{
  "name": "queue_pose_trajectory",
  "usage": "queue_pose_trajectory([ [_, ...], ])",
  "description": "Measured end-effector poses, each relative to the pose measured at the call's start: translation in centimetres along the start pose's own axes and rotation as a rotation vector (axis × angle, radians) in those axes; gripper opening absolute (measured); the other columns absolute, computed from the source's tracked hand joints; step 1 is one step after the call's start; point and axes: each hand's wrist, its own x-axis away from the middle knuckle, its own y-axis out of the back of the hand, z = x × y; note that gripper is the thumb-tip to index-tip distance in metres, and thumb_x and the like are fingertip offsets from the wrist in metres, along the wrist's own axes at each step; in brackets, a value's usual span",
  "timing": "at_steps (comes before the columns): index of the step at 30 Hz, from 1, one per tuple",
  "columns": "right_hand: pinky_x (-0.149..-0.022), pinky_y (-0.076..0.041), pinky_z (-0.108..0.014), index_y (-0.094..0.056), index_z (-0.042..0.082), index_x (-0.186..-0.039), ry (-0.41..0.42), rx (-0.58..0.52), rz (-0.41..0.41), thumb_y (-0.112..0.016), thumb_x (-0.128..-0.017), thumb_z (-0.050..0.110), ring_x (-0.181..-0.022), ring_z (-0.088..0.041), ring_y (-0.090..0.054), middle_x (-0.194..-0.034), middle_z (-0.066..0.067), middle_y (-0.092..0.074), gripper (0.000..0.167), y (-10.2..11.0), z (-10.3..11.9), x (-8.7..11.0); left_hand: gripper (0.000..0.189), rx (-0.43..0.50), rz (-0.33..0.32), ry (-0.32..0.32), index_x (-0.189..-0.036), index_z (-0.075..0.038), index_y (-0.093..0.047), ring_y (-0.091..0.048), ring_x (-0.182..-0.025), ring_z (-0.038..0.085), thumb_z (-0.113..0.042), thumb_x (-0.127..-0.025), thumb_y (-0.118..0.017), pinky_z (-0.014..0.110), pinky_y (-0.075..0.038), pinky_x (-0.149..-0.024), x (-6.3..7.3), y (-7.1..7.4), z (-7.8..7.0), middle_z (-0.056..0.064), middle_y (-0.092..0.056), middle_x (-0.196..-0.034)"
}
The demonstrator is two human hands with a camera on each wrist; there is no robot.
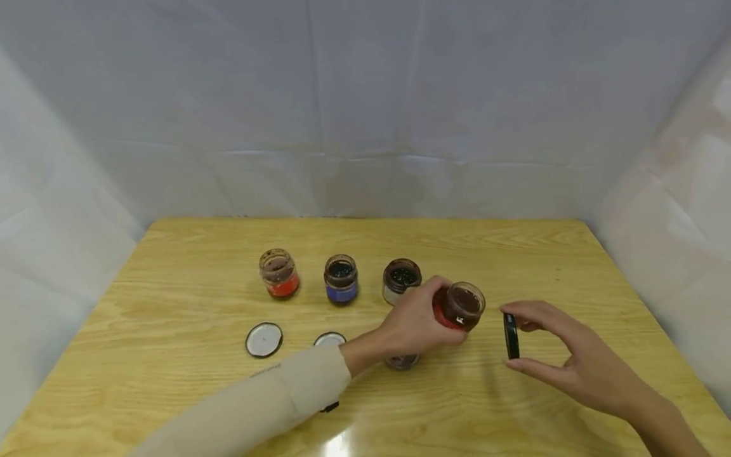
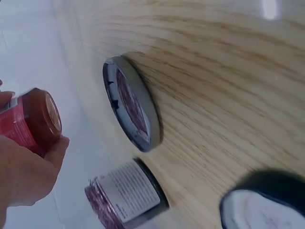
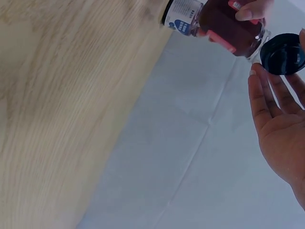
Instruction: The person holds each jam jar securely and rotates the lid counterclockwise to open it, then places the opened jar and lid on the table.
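My left hand (image 1: 414,324) grips a lidless glass jar with a red label (image 1: 464,306), tilted to the right above the table, with dark brown contents inside. To its right, my right hand (image 1: 591,358) pinches a black lid (image 1: 511,336) by its rim between thumb and fingers, held on edge and apart from the jar in the head view. In the right wrist view the lid (image 3: 282,53) appears close to the jar's mouth. Just behind my left hand stands an open jar with a whitish label (image 1: 402,279), partly covered by the hand.
Farther left stand an open jar with a blue label (image 1: 341,280) and another with a red label (image 1: 278,274). Upturned lids lie nearer: one at the left (image 1: 264,339), another (image 1: 329,339) partly behind my sleeve, a third (image 1: 402,362) below my left hand. Pale sheeting (image 1: 365,114) surrounds the wooden table (image 1: 188,285).
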Motion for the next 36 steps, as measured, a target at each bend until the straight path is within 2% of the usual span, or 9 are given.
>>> queue_pose_trajectory([
  [12, -0.088, -0.042, -0.015, -0.051, 0.016, -0.135, 0.0, -0.006, -0.001, -0.082, -0.074, 0.008, -0.105, -0.009, -0.056, -0.127, 0.006, -0.055, 0.068, -0.3, -0.8, 1.0, 0.056, -0.075, -0.039, 0.041, -0.122, -0.016, -0.052, -0.056, -0.082, 0.004, -0.024, -0.073, -0.08, 0.02, -0.047, -0.069, -2.5, -2.2, 0.8, -0.006, -0.06, -0.098],
  [20, -0.087, -0.044, -0.017, -0.051, 0.017, -0.134, -0.006, -0.012, 0.018, -0.082, -0.075, 0.01, -0.106, -0.009, -0.056, -0.126, 0.007, -0.055, 0.067, -0.5, -1.2, 1.3, 0.058, -0.148, -0.07, 0.08, -0.125, -0.014, -0.052, -0.058, -0.086, 0.008, -0.025, -0.075, -0.08, 0.021, -0.047, -0.073, -3.5, -3.1, 1.3, -0.002, -0.063, -0.102],
  [26, -0.086, -0.045, -0.017, -0.051, 0.018, -0.134, 0.0, -0.017, 0.03, -0.081, -0.076, 0.012, -0.106, -0.008, -0.056, -0.126, 0.007, -0.055, 0.066, -0.7, -1.2, 1.4, 0.057, -0.151, -0.046, 0.068, -0.125, -0.012, -0.05, -0.058, -0.088, 0.01, -0.023, -0.077, -0.079, 0.021, -0.047, -0.073, -4.1, -3.8, 1.9, -0.001, -0.06, -0.104],
  [36, -0.086, -0.044, -0.017, -0.05, 0.019, -0.134, 0.011, -0.024, 0.058, -0.081, -0.077, 0.015, -0.106, -0.008, -0.055, -0.126, 0.008, -0.054, 0.065, -0.9, -0.5, 1.6, 0.058, -0.114, 0.006, 0.051, -0.127, -0.012, -0.048, -0.058, -0.093, 0.01, -0.021, -0.079, -0.079, 0.021, -0.047, -0.078, -4.5, -4.3, 2.4, 0.0, -0.06, -0.107],
])
